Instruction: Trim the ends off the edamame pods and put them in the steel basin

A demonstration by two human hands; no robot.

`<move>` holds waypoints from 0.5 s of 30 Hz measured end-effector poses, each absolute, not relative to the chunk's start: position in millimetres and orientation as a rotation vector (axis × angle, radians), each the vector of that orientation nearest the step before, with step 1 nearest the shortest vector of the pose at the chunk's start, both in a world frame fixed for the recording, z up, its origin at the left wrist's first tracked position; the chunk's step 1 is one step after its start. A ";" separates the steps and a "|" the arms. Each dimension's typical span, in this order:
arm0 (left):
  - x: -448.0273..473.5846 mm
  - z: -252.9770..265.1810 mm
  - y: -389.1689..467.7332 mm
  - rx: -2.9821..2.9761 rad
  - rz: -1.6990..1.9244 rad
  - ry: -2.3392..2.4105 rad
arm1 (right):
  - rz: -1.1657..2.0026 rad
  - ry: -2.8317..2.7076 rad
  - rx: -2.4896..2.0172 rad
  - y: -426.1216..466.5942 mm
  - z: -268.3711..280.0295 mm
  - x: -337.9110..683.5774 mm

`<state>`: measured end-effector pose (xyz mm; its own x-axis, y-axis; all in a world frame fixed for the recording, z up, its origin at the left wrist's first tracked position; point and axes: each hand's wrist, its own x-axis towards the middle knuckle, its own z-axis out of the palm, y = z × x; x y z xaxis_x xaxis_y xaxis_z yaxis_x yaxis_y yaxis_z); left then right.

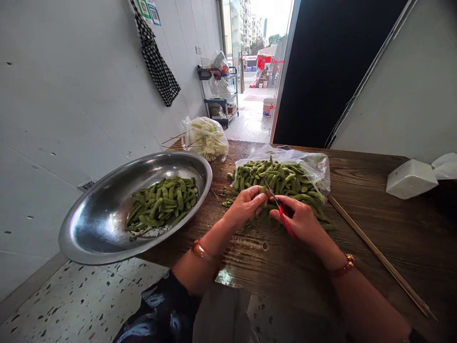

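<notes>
My left hand (247,206) pinches a green edamame pod (263,190) between thumb and fingers. In my right hand (299,220) are scissors with red handles (284,220); their blades meet the pod near its tip. Behind both hands a heap of edamame pods (278,174) lies on and in front of a clear plastic bag (323,169), some spilling onto the wooden table. To the left stands a wide steel basin (96,224) with more pods (164,200) gathered on its right side.
A plastic bag of pale cauliflower-like pieces (209,138) with thin sticks sits behind the basin. Long wooden sticks (382,257) lie diagonally on the right of the table (357,171). A white tissue pack (410,178) is at the far right. A wheeled cart (221,100) stands by the doorway.
</notes>
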<state>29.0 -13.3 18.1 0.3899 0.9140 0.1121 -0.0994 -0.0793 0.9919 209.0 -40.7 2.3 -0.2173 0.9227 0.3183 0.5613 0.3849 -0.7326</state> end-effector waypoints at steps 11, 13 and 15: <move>29.3 19.0 -16.5 1.663 0.875 0.880 | 0.598 -1.966 -1.234 -41.9 2.9 208.3; 29.8 18.0 -16.5 1.661 0.878 0.881 | 0.574 -1.966 -1.227 -42.1 2.4 207.8; 29.9 18.2 -16.5 1.666 0.880 0.891 | 0.562 -1.972 -1.217 -41.9 1.7 207.8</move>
